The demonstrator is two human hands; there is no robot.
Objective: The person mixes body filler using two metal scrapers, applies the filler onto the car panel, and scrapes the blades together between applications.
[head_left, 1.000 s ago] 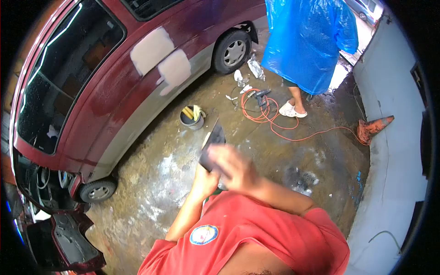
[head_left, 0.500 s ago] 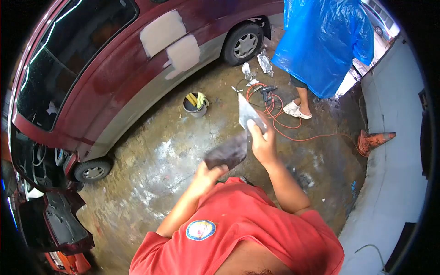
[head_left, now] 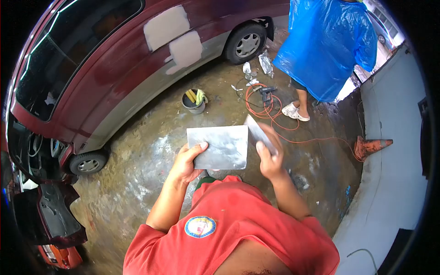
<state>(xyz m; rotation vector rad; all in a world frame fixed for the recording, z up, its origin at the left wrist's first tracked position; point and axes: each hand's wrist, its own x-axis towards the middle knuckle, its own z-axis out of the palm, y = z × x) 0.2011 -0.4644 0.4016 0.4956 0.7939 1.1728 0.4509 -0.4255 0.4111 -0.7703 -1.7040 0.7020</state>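
My left hand [head_left: 184, 164] holds a flat, grey rectangular mixing board [head_left: 220, 145] by its left side, thumb on top. The board's face is smeared with pale streaks. In my right hand [head_left: 273, 162] is a thin grey putty spreader [head_left: 259, 133], tilted steeply with its edge at or very near the board's right side; I cannot tell whether they touch. The right fingers are blurred behind the spreader, and the thumb lies on its near face.
A maroon van [head_left: 105, 78] with pale filler patches [head_left: 185, 48] stands ahead to the left. A bucket [head_left: 194, 106], an orange hose [head_left: 316, 141] with a power tool [head_left: 266, 94], and a traffic cone [head_left: 371, 147] lie about. A person in a blue raincoat [head_left: 325, 50] stands ahead right.
My left hand has turned the board from its dark, tilted side to its pale face and raised it. The spreader has come down and tilted beside the board's right edge.
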